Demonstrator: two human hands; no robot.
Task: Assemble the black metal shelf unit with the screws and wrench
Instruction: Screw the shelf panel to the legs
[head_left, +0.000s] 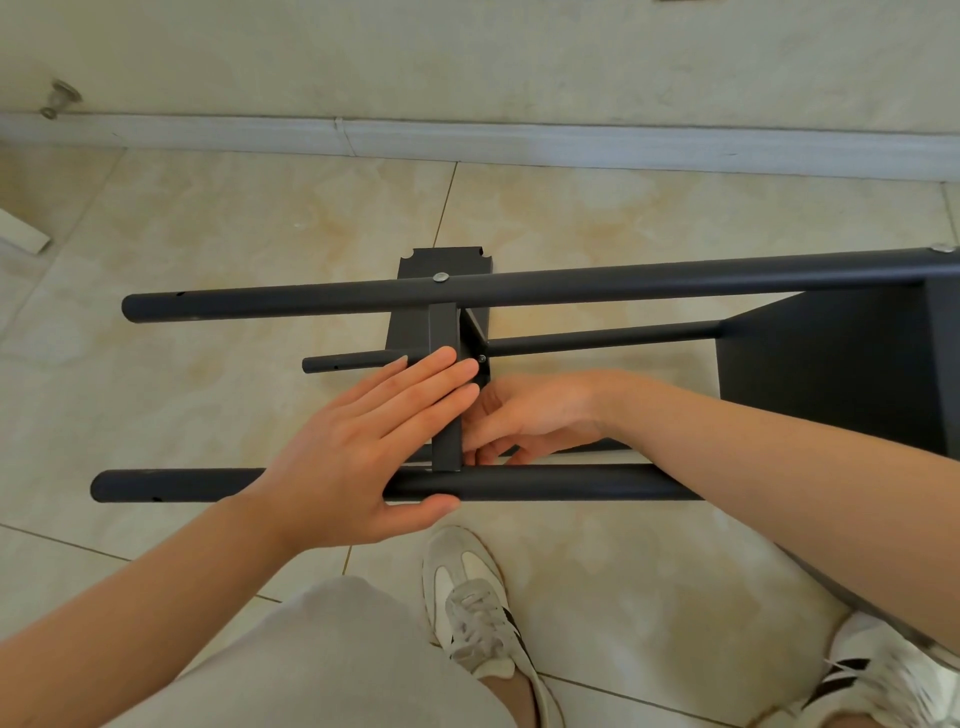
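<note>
The black metal shelf unit (571, 286) lies on its side on the tiled floor, its round poles running left to right. A middle shelf panel (445, 332) stands edge-on between the near pole (545, 480) and the far pole. My left hand (363, 447) lies flat with straight fingers pressed on the panel's edge, thumb under the near pole. My right hand (530, 415) reaches inside the frame behind the panel, fingers curled near it; what they hold is hidden. A silver screw head (441, 277) sits on the far pole, a small dark screw (481, 358) on the panel bracket.
A second shelf panel (831, 364) closes the frame at the right. A white skirting board (467, 137) and wall run along the back. A metal doorstop (60, 101) is at the far left. My white sneakers (478, 613) and knees are just below the frame.
</note>
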